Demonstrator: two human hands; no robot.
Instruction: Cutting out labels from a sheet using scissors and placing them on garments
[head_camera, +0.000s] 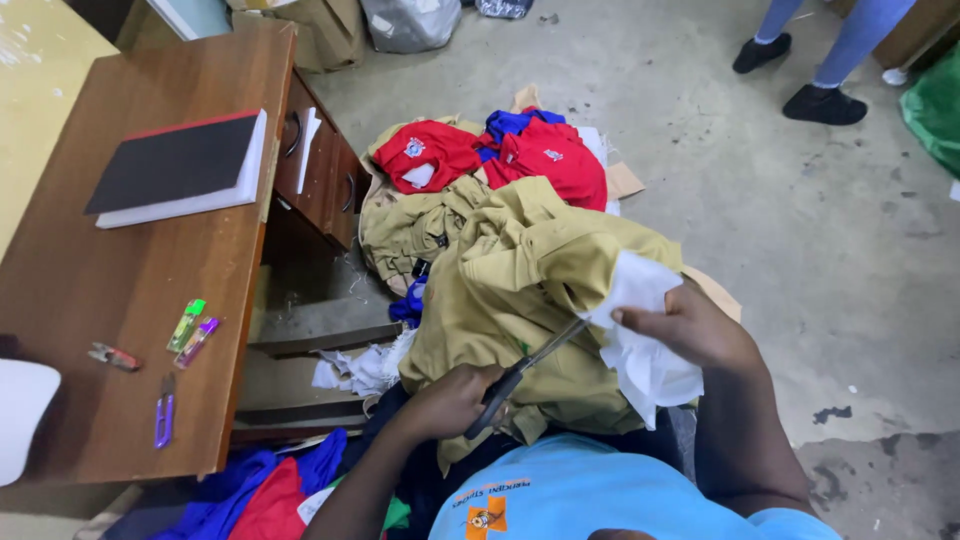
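Grey concrete floor (800, 250), stained, with dark patches at lower right. Brown wooden desk (110, 300) on the left, drawers (320, 170) with curved metal handles. On its top: a black-covered book (180, 165), two lighters (190, 330), a purple cutter (164, 410). Yellow wall (40, 90) at far left. Bags (400, 20) along the top edge. Another person's legs (830, 60) stand at upper right. Light is even.

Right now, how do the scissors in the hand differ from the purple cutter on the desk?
The scissors are dark, long-bladed, gripped by the left hand and cutting white fabric. The purple cutter is small, bright, and lies untouched on the desk. Both are cutting tools.
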